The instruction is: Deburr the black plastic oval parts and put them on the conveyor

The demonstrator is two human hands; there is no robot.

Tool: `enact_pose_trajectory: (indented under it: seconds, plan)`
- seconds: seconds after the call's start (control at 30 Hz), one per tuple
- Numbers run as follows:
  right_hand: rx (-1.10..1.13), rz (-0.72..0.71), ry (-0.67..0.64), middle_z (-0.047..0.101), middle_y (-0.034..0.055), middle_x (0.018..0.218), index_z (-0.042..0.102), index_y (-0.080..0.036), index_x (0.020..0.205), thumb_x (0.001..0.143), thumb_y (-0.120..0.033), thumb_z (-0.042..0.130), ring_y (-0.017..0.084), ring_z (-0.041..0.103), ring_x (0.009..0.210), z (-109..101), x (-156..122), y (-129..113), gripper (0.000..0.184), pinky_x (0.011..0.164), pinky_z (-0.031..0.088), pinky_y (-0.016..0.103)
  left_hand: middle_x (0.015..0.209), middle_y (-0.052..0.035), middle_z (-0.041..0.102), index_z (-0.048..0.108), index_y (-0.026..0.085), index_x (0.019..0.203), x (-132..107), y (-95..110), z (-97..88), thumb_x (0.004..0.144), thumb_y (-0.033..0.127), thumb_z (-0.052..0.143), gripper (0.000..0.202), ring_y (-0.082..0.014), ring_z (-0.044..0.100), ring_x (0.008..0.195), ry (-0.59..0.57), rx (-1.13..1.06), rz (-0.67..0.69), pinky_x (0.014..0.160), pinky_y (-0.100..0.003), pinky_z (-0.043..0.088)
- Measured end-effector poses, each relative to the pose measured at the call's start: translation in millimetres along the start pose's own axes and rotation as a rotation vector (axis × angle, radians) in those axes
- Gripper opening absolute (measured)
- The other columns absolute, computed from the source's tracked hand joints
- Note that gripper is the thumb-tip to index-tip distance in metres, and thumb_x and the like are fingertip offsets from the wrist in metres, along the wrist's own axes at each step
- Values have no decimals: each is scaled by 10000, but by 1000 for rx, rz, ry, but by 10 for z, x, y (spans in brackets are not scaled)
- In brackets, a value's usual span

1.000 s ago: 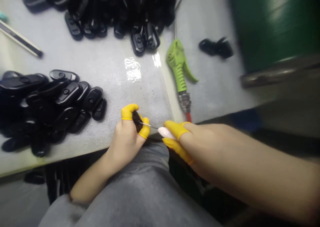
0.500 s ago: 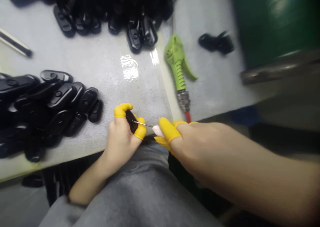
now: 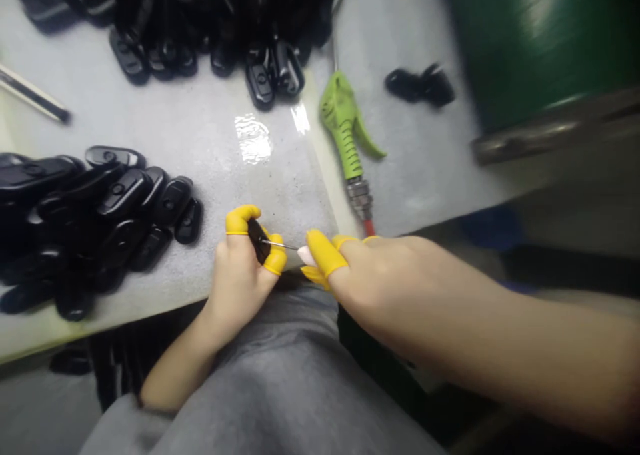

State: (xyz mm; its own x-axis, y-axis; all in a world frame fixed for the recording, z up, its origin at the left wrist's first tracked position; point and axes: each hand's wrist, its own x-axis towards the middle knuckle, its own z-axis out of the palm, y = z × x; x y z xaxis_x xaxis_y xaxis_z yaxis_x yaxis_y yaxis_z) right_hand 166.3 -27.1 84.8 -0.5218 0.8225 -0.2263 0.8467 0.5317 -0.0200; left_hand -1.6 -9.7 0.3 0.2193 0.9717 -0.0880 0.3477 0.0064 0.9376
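Black plastic part (image 3: 259,240) pinched in left hand (image 3: 240,275); thin needle (image 3: 280,245) held by right hand (image 3: 380,275).
Yellow finger cots (image 3: 237,219) closed narrow on each; needle lies nearly level, tip apparently touching the part's right side.

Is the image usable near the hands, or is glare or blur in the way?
Head view: glare patch on the grey work surface above the left hand; dark green cylindrical object at upper right is blurred; small black plastic part too dark for detail, though the white-handled metal needle shows clearly.
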Motion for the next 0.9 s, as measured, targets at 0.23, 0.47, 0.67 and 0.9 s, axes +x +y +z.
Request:
enact_pose_trajectory:
  seconds: [0.23,0.47,0.67,0.9]
  plan:
    - [469,151,-316,551,1,594,589,-168,775,916,-192,436,120,418,459,-96,118,45,209,448,236,262,747,56,592,408,217,1106,4,-27,-7,829,235,633,357,-73,557,485,-2,-4,31,493,-205,474]
    - [597,226,-375,573,-13,612,601,-169,814,912,-221,499,103,418,460,-100,127,69,151,466,253,249,731,61,590,411,211,1091,8,-10,3,819,230,633,351,-83,587,510,13,1,53,510,-210,490]
    - [7,-14,-161,560,40,597,614,-127,804,804,-57,537,155,442,496,-39,76,-2,104,461,144,297,777,39,602,418,222,1111,-1,-19,3,824,229,622,352,-124,644,644,22,-29,-7,599,-255,521]
    - [460,91,-317,595,0,676,565,-166,837,904,-153,503,116,463,499,-38,102,91,92,469,243,256,785,53,581,404,241,1118,-10,-28,7,821,212,633,376,-87,600,557,-4,-139,-45,530,-218,499]
